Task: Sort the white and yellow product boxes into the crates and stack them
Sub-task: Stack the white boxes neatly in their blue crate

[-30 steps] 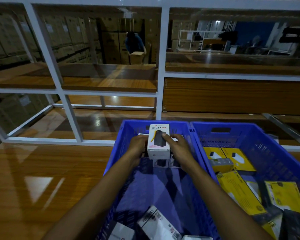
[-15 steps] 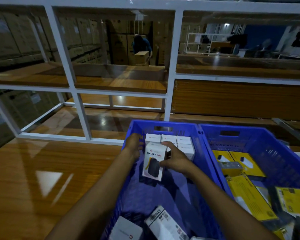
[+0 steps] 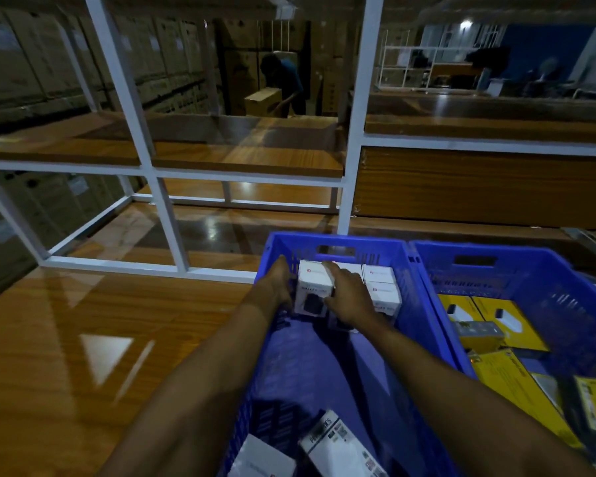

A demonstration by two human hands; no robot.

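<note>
white cardboard product box (image 3: 313,290) with a dark picture on its front is upright in the far left corner of the left blue plastic crate (image 3: 338,237), held between both hands. the left hand (image 3: 277,287) wraps round its left side, squeezed in between the box and the crate wall. its fingertips are hidden behind the box. the right hand (image 3: 348,297) grips the right side, with one finger laid over the top and the thumb at the front. both hands close snugly on the box and hold nothing else. i cannot tell if the box rests on anything yet.

just right of the grip is a neat row of more small white boxes (image 3: 381,287) against the far wall. well back from the grip, close to the person, a few loose white boxes (image 3: 338,442) lie flat on the crate floor. further right of the grip is the right blue plastic crate (image 3: 479,247), with flat yellow boxes (image 3: 506,376) lying in a jumble. left of the grip is the shiny brown wooden table (image 3: 83,339).

i think the step in hand is setting this white box into its spot at the end of the row, and it looks almost in place. the next move calls for pushing it snug against its neighbours, then letting go gently so it does not tip. the left hand has little room by the wall, so it needs to slide up and out with care. after that, the loose white boxes need picking up.
</note>
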